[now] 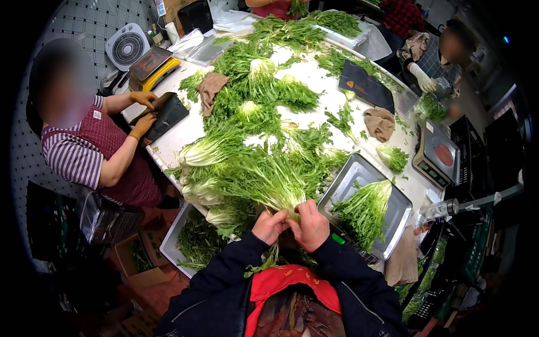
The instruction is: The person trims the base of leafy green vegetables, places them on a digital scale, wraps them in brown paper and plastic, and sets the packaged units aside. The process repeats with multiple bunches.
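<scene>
My left hand [268, 227] and my right hand [310, 225] meet at the pale stem end of a leafy head of curly endive [273, 179]. Both grip it, and its fringed green leaves fan away from me over the pile. A loose leaf [271, 255] hangs below my hands. To the right, a metal tray [356, 166] carries another endive head [366, 206], stem end pointing away. Several more heads [206, 151] lie to the left of my hands with their pale bases showing.
A grey bin [170, 246] of leaves stands below the table's left edge. A digital scale [436, 151], a brown cloth [380, 123] and a small endive head [392, 158] sit at right. Co-workers stand left [101, 156], right [438, 59] and across the table.
</scene>
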### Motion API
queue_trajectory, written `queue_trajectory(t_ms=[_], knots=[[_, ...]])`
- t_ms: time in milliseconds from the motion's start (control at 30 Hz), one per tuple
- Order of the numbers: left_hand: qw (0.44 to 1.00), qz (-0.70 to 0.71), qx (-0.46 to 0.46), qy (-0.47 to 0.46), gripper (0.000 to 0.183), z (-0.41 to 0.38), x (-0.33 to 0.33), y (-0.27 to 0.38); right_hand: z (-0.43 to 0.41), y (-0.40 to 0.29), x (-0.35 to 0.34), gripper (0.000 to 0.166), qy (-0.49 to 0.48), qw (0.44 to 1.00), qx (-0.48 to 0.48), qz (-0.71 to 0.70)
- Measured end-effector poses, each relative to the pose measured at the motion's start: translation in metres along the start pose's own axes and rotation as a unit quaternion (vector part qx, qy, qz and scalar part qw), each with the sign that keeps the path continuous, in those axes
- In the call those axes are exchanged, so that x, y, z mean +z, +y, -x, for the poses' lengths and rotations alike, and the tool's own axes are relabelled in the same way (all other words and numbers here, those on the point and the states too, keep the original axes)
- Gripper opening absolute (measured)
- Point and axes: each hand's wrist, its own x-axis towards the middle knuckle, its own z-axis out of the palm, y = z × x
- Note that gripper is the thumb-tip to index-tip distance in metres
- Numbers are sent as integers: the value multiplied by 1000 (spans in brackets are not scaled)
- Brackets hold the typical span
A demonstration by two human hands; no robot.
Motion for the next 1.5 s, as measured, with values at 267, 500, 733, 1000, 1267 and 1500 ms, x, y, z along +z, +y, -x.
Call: queue_trajectory(t_ms=[267,500,733,1000,1267,1500], knots=[[999,-45,-26,-4,42,1,4,1,3,4,6,21,17,1000,-3,19],[1000,14,-5,10,39,0,0,-2,4,-2,2,15,95,991,-59,-80],[995,96,-16,-8,32,-12,-40,-14,12,-5,-7,11,-49,903,79,-419],[992,70,-68,-80,58,1,-13,6,-49,-23,-86,9,116,741,155,-642],[984,88,-77,-131,74,8,-27,2,-24,34,-42,22,15,914,199,-352],[983,114,-65,-127,74,6,-30,1,3,32,-13,15,-58,894,187,-403]])
